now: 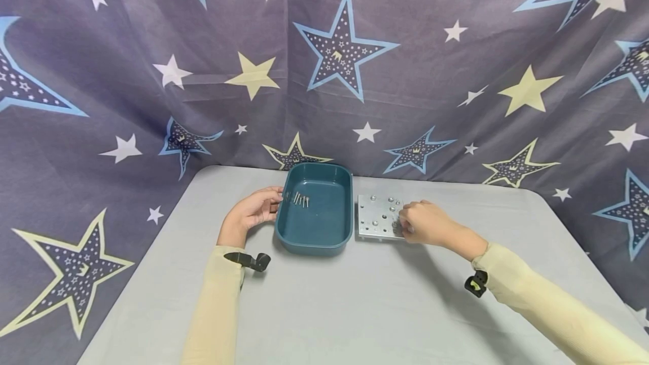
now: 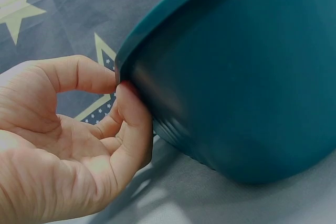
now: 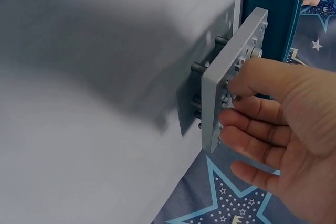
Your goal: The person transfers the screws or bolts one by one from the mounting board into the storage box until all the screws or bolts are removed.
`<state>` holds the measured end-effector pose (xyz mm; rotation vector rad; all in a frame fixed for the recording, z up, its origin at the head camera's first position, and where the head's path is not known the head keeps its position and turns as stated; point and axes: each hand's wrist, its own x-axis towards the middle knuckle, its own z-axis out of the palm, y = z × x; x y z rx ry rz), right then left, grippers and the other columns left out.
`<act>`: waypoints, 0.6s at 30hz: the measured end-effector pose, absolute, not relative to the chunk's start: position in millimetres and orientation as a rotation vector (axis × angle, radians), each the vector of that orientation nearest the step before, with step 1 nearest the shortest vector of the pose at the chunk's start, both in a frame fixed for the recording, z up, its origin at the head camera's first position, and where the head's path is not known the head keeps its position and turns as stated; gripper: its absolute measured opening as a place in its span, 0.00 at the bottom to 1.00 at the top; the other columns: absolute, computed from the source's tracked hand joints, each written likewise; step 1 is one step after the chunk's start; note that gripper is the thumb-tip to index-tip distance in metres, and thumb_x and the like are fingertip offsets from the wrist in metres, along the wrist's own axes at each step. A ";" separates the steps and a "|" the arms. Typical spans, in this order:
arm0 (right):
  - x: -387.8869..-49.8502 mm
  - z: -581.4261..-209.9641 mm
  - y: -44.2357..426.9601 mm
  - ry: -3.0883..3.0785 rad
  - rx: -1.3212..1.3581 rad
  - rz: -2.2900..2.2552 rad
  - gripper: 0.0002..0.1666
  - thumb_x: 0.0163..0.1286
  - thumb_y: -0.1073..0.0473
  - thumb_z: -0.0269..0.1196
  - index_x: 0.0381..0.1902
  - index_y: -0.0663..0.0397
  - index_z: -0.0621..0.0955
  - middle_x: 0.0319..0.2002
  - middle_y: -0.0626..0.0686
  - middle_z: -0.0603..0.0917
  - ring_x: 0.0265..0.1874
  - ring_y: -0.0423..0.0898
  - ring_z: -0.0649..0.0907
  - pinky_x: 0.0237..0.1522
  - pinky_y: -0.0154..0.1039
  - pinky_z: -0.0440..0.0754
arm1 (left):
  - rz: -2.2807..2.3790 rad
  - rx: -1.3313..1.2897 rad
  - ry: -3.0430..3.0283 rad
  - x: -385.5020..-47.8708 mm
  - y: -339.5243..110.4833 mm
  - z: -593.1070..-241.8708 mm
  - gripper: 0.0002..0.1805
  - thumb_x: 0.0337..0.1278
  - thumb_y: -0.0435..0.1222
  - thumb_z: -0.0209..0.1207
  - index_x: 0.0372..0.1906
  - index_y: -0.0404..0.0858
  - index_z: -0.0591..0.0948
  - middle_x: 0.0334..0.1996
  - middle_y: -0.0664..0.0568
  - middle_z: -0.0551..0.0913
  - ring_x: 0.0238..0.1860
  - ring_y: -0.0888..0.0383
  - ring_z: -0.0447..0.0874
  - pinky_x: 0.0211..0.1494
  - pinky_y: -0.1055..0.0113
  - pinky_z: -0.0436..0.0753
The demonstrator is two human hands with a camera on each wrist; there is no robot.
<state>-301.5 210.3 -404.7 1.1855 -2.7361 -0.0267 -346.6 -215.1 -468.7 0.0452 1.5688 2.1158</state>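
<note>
A teal bin stands on the table with several small screws inside near its left wall. My left hand pinches the bin's left rim; in the left wrist view thumb and forefinger meet at the rim. To the bin's right lies a silver metal plate with bolts in several holes, their threaded ends sticking out below in the right wrist view. My right hand is at the plate's right side. In the right wrist view its thumb and forefinger pinch a small screw, mostly hidden, against the plate.
A pale grey cloth covers the table. Behind it hangs a dark curtain patterned with stars. A black strap-mounted device sits on each sleeve near the wrist.
</note>
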 end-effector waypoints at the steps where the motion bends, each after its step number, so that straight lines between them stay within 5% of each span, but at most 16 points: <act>1: -301.3 -404.4 210.2 -2.738 1.185 -0.027 0.15 0.47 0.64 0.72 0.18 0.47 0.75 0.19 0.42 0.75 0.23 0.39 0.73 0.34 0.43 0.78 | 2.118 0.045 1.568 -346.6 -215.1 -468.8 0.15 0.69 0.26 0.41 0.58 0.35 0.66 0.38 0.54 0.82 0.38 0.61 0.81 0.40 0.67 0.83; 18: -301.3 -404.8 210.5 -2.761 1.167 -0.010 0.14 0.48 0.63 0.72 0.19 0.48 0.75 0.20 0.42 0.75 0.23 0.39 0.73 0.34 0.42 0.76 | 2.113 0.056 1.562 -346.8 -215.5 -469.7 0.15 0.69 0.26 0.41 0.58 0.35 0.66 0.40 0.54 0.82 0.39 0.60 0.81 0.41 0.67 0.82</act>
